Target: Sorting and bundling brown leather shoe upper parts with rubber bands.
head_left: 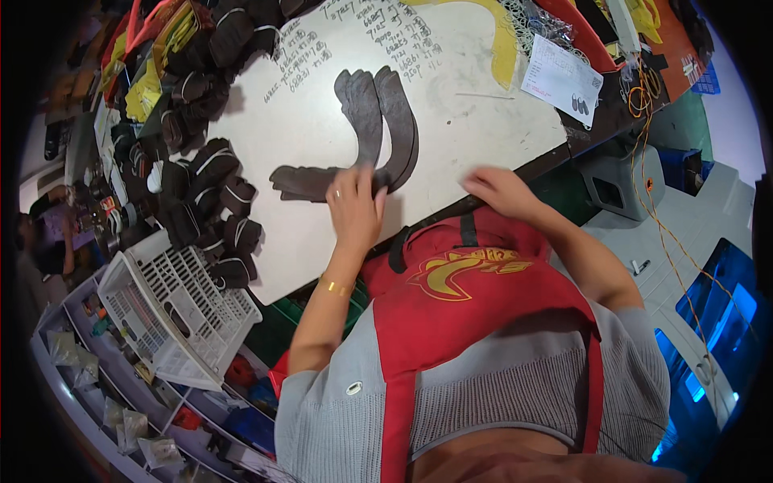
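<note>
On the white tabletop point(491, 137) lie two upright curved dark-brown cut pieces point(400, 121), side by side and scalloped at their far ends. They look stacked in layers. A similar dark-brown piece point(302, 183) points left, its right end beneath my left hand point(354, 205). My left hand lies palm down over the point where the pieces meet, fingers stretched and thumb apart. What is under its fingertips is hidden. My right hand point(499, 191) hovers by the table's near edge, away from the pieces. Motion smears its fingers, and no held thing shows.
Bundles of dark pieces tied with white bands point(213, 173) crowd the table's left side. Below them stands a white plastic basket point(173, 310). Yellow curved strips point(501, 40) and a printed sheet point(561, 79) lie at the far right. Orange cords point(644, 161) hang beyond.
</note>
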The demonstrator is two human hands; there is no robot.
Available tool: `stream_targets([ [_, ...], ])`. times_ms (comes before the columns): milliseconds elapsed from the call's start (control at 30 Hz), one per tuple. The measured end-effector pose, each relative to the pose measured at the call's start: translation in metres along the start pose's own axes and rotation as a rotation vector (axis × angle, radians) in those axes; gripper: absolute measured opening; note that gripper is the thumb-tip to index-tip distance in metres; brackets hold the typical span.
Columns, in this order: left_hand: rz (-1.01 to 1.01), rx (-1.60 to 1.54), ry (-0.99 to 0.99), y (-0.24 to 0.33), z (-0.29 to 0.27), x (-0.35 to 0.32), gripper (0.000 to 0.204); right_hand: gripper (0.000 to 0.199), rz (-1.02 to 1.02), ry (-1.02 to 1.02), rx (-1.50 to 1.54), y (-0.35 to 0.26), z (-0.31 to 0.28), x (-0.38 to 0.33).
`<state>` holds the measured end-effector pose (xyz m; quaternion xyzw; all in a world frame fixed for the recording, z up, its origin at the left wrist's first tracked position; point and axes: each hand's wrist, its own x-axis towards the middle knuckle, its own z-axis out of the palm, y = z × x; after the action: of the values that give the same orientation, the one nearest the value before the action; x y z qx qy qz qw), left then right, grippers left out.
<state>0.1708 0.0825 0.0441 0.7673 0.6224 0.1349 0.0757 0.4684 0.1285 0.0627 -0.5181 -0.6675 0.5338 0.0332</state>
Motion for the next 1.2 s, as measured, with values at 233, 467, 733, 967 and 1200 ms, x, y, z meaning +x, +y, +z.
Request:
stream_targets([
  [233,-0.101,-0.347,-0.655,0.017,0.019,-0.076,0.014,0.018,0.604,-0.321,-0.452,0.168,-0.003,-0.237],
  [467,-0.099,-0.534,-0.56,0.071,0.06,-0.011,0.016,0.018,0.611,-0.022,-0.343,0.206,-0.06,-0.271],
  [733,-0.388,-0.62,-0.552,0.143,0.048,-0.024,0.017,0.019,0.487,0.028,-0.145,0.267,-0.108,-0.284],
  [967,-0.834,-0.697,-0.491,0.227,-0.008,-0.103,0.018,0.02,0.392,-0.108,-0.019,0.272,-0.146,-0.29],
  [1200,-1.159,-0.799,-0.212,0.276,-0.031,-0.124,0.02,0.023,0.238,-0.12,0.024,0.234,-0.189,-0.22],
])
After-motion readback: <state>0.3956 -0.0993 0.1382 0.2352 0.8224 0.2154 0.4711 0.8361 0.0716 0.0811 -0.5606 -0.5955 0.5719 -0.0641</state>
